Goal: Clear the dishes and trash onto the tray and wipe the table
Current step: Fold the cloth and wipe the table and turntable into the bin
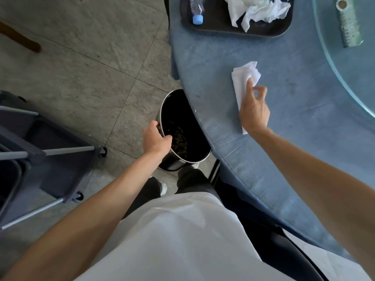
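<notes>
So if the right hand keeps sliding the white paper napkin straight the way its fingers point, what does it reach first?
Probably the black tray with crumpled tissues; bare blue tablecloth lies between it and the right hand, though depth is uncertain.

Soft daylight, wide-angle edge distortion

No readable text, labels, brands, numbers or signs anywhere in view.

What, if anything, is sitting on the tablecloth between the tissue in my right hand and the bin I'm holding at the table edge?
Nothing visible. The right hand presses the white tissue on the blue tablecloth, and the cloth between it and the bin, gripped by the left hand, is bare. The tray sits farther away.
</notes>
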A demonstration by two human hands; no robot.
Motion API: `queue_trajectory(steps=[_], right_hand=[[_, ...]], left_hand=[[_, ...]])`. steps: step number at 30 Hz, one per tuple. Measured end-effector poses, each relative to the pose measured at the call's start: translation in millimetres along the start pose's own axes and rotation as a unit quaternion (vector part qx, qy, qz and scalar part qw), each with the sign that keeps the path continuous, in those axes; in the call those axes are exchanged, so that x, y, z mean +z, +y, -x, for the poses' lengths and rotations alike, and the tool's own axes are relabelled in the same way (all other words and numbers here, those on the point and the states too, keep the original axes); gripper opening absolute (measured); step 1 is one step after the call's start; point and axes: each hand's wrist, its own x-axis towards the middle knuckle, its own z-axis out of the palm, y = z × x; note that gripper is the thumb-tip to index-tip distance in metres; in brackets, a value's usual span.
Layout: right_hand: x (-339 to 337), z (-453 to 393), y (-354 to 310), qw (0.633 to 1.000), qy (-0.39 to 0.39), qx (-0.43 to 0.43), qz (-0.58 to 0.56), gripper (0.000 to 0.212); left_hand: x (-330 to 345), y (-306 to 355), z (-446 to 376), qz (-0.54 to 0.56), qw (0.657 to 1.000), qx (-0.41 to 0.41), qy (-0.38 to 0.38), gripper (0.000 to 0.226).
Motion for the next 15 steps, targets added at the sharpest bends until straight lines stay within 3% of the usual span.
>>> queue_trajectory(steps=[5, 9, 11, 15], right_hand=[[38.5, 63.2, -57.5, 0.992, -0.066, -0.108, 0.028, 0.084], [56.3, 91.4, -90.0, 0.95, -0.147, -0.276, 0.01, 0.078], [48.5, 85.6, -87.0, 0.952, -0.115, -0.283, -0.026, 0.077], [11.8, 32.5, -54.4, 0.98, 0.04, -0.18, -0.081, 0.074]], left_hand=[[-0.5, 0.4, 4.3, 0.01, 1.0, 0.004, 0.007, 0.041], [-4.3, -4.3, 4.8, 0.013, 1.0, 0.004, 0.007, 0.042], [-6.9, -7.3, 3.6, 0.022, 1.0, 0.0, 0.004, 0.043], [-11.4, -9.0, 3.5, 0.02, 1.0, -0.003, -0.001, 0.045]])
